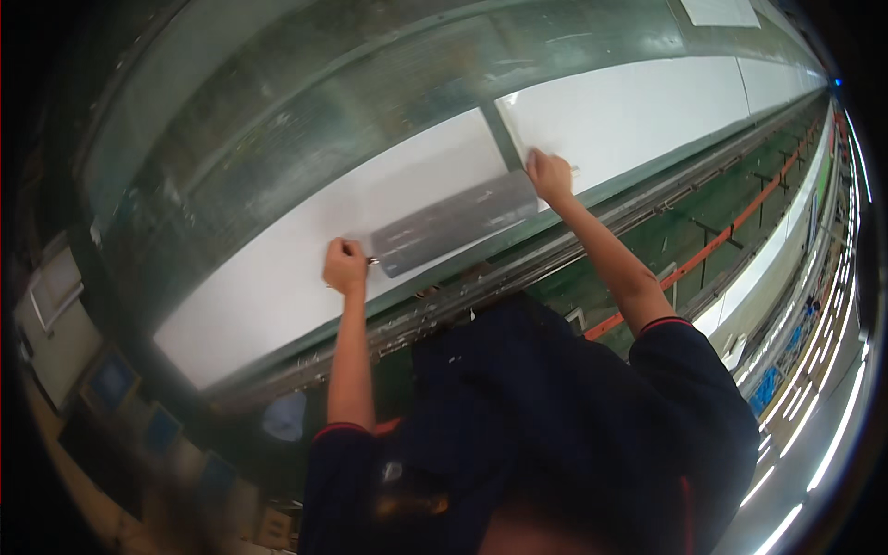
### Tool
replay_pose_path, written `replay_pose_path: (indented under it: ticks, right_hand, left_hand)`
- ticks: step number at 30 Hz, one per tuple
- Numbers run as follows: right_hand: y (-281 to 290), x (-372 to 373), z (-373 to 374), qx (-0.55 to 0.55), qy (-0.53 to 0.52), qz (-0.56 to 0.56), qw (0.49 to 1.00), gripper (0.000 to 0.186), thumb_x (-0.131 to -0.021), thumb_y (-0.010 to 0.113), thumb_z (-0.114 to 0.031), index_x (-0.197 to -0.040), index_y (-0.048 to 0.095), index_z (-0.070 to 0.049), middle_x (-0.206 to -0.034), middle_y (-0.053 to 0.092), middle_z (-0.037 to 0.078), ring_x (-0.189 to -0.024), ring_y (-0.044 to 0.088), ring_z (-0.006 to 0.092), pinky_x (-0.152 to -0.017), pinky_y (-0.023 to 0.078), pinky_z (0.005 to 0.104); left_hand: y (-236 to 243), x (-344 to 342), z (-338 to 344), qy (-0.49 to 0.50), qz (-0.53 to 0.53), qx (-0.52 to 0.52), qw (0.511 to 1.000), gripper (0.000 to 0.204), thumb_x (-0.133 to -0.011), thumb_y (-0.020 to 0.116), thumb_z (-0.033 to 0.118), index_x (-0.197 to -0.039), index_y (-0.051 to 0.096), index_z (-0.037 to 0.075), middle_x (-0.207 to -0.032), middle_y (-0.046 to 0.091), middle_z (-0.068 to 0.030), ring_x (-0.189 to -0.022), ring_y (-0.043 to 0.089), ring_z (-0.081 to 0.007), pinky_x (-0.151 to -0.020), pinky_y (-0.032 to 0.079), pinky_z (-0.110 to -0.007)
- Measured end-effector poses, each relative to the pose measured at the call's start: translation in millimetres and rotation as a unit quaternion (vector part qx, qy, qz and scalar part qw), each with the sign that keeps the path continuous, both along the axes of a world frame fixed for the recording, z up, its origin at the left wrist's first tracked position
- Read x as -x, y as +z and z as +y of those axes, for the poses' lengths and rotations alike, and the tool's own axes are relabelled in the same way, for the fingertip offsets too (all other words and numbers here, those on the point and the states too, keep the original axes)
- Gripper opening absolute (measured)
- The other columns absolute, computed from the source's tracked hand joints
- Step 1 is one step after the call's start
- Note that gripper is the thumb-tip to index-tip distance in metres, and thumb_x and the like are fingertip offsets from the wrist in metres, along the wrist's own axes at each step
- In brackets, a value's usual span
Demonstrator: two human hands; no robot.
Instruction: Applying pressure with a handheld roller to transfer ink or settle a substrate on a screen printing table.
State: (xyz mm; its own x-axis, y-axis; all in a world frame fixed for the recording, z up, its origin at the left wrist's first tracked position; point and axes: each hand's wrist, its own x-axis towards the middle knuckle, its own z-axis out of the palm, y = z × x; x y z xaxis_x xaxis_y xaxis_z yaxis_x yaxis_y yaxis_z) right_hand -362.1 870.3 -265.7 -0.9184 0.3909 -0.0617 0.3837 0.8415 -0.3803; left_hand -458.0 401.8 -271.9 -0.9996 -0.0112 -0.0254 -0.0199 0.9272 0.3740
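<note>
A long grey cylindrical roller (453, 222) lies across a white sheet (259, 287) on a long green table (277, 148). My left hand (346, 265) is closed on the small metal handle at the roller's left end. My right hand (548, 174) is closed at the roller's right end, its grip on that handle partly hidden by the fingers. A second white sheet (638, 111) lies to the right, with a narrow green gap between the two, and further white sheeting runs on toward the far right.
A metal rail (694, 177) runs along the table's near edge, close to my body. Beyond it are orange bars (731, 231) with dark brackets. Several framed panels (111, 379) stand at the lower left. A white rectangular piece (720, 11) lies at the top.
</note>
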Motion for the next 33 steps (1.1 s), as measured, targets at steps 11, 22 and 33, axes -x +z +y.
replay_pose_path:
  ticks: [11,22,33]
  right_hand:
    - [1,245,48,-0.002,-0.024,0.113,0.993,0.034,-0.102,0.054,-0.031,-0.090,0.070,-0.004,-0.075,0.071,0.022,-0.073,0.070,0.0448,-0.069,0.056,0.0558]
    - [1,0,11,0.036,-0.036,0.034,0.998,0.033,-0.100,0.056,-0.030,-0.078,0.069,-0.009,-0.064,0.067,0.016,-0.062,0.067,0.0401,-0.063,0.052,0.0527]
    - [19,-153,45,-0.021,0.170,-0.089,0.981,0.043,-0.101,0.051,-0.033,-0.070,0.067,-0.008,-0.068,0.068,0.020,-0.066,0.068,0.0428,-0.065,0.052,0.0557]
  left_hand:
    - [7,232,47,-0.002,-0.043,-0.030,0.999,0.032,-0.090,0.069,0.029,-0.077,0.059,0.001,-0.073,0.064,-0.0164,-0.067,0.062,-0.0365,-0.066,0.048,-0.048]
    - [-3,-39,8,-0.037,0.026,0.109,0.993,0.042,-0.103,0.049,0.033,-0.079,0.069,0.006,-0.077,0.071,-0.0177,-0.073,0.068,-0.0428,-0.064,0.050,-0.055]
    - [24,-194,23,-0.035,-0.132,0.097,0.986,0.057,-0.103,0.048,0.043,-0.082,0.077,-0.001,-0.080,0.072,-0.0260,-0.079,0.071,-0.0470,-0.073,0.053,-0.058]
